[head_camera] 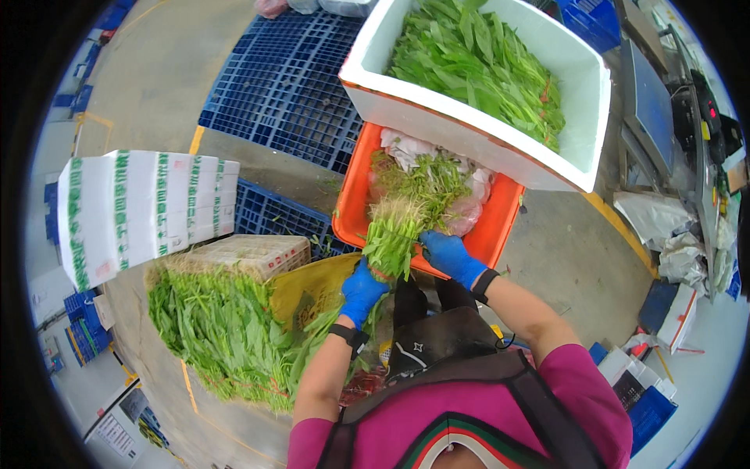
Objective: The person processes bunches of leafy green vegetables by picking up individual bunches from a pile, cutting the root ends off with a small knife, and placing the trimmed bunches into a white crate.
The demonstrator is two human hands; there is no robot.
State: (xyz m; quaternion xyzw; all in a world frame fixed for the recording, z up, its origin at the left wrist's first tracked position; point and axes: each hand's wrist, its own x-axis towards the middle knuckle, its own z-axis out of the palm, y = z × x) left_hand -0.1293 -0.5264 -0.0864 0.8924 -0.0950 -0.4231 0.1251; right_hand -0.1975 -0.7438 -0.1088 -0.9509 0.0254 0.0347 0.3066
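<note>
My left hand (362, 290), in a blue glove, grips a bunch of leafy greens (389, 249) near its tie. The bunch's pale roots point away from me, over the near rim of an orange plastic crate (351, 214). Close against the bunch's right side is my right hand (448, 255), also blue-gloved, with its fingers curled. A thin dark edge runs from it across the stems; whether it is a blade I cannot tell. Inside the crate lie root trimmings (430, 184) and crumpled plastic bags (404, 149).
Beyond the crate, a white foam box (469, 117) holds trimmed greens (469, 64). At left, rooted greens (222, 328) are piled beside a pale plastic crate (252, 255) and a yellow sheet (310, 287). White cartons (146, 205) stand by blue pallets (281, 82). A platform scale (647, 105) is at right.
</note>
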